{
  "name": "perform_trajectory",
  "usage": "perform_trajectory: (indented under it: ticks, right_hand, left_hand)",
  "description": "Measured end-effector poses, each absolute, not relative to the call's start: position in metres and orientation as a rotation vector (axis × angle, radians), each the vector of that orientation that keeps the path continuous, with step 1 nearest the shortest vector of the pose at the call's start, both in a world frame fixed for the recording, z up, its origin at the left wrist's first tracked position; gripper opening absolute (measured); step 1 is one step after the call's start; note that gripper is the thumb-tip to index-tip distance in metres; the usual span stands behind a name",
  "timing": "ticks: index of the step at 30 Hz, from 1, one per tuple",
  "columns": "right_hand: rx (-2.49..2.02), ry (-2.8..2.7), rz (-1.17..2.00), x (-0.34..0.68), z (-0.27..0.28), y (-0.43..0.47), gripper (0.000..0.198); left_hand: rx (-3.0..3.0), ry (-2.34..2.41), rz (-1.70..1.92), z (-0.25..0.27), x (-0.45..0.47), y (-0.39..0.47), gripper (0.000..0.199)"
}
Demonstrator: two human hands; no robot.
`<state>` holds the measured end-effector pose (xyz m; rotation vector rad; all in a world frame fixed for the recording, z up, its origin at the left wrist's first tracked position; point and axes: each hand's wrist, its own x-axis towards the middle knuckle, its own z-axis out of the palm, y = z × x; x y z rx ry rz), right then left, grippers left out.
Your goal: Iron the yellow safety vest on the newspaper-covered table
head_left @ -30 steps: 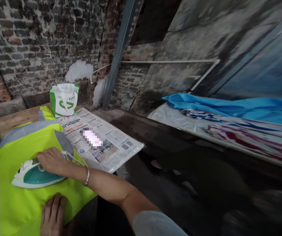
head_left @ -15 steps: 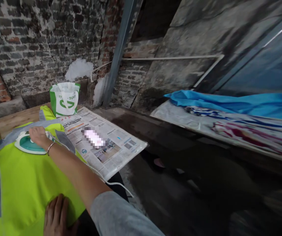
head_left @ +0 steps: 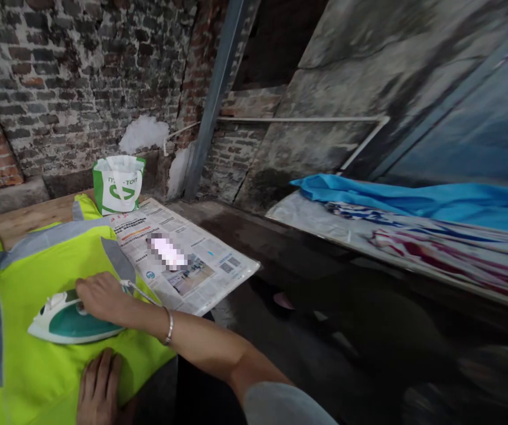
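Note:
A white and teal clothes iron point(head_left: 74, 319) rests on a bright yellow-green garment with grey bands point(head_left: 28, 289). My right hand point(head_left: 106, 298) is wrapped round the iron's handle, and a pale cord point(head_left: 141, 290) runs from its rear. Just below the iron, my left hand point(head_left: 98, 386) lies flat on the cloth near its front edge, fingers stretched forward. The garment is spread over the table, partly on the newspaper.
Newspaper point(head_left: 231, 273) under a clear cover bears a blurred-out object point(head_left: 168, 251). Behind it stands a green and white bag point(head_left: 119, 186) on the wooden tabletop point(head_left: 28, 221). To the right, a second table point(head_left: 287, 211) carries blue cloth point(head_left: 396, 200) and patterned fabric point(head_left: 413, 245).
My right hand has brought the iron from the garment's far part back towards me, close to my left hand. My left hand has stayed almost in place.

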<state>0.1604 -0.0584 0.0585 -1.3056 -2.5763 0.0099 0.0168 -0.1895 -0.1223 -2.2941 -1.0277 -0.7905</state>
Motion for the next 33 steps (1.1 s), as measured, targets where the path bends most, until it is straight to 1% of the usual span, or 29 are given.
perform_trajectory:
  ticks: [2,5,8,12,16,19,21,24,27,31,33]
  right_hand:
    - [-1.343,-2.591,0.041,0.163,0.059,-0.061,0.024]
    - [-1.371,-2.585,0.040,0.160,0.062,-0.040,0.023]
    - [-1.395,-2.549,-0.011,0.156,0.067,0.000,0.023]
    - [-1.459,-2.468,-0.065,0.149,0.072,0.061,0.022]
    - [-1.557,-2.323,-0.076,0.137,0.073,0.103,0.029]
    - [-1.582,-2.288,-0.073,0.130,0.072,0.116,0.036]
    - [-1.563,-2.293,-0.083,0.130,0.070,0.114,0.037]
    - [-1.561,-2.350,-0.052,0.136,0.069,0.093,0.031]
    - [-1.523,-2.459,0.003,0.145,0.066,0.049,0.024]
    - [-1.331,-2.553,-0.010,0.161,0.059,-0.019,0.026]
    - [-1.309,-2.592,0.025,0.168,0.059,-0.044,0.025]
  left_hand:
    - [-2.293,-1.016,-0.790,-0.121,0.017,-0.190,0.045]
    - [-2.308,-1.060,-0.812,-0.118,0.018,-0.192,0.046]
    - [-2.326,-1.045,-0.846,-0.116,0.020,-0.194,0.049]
    - [-2.323,-1.144,-0.911,-0.119,0.026,-0.197,0.059]
    - [-2.330,-1.173,-0.943,-0.124,0.029,-0.199,0.064]
    - [-2.333,-1.181,-0.925,-0.125,0.029,-0.200,0.062]
    - [-2.327,-1.195,-0.922,-0.124,0.029,-0.199,0.058]
    - [-2.316,-1.141,-0.901,-0.123,0.026,-0.198,0.053]
    - [-2.295,-1.073,-0.829,-0.121,0.022,-0.194,0.049]
    - [-2.305,-1.026,-0.752,-0.121,0.015,-0.190,0.045]
    - [-2.320,-1.014,-0.753,-0.121,0.014,-0.190,0.044]
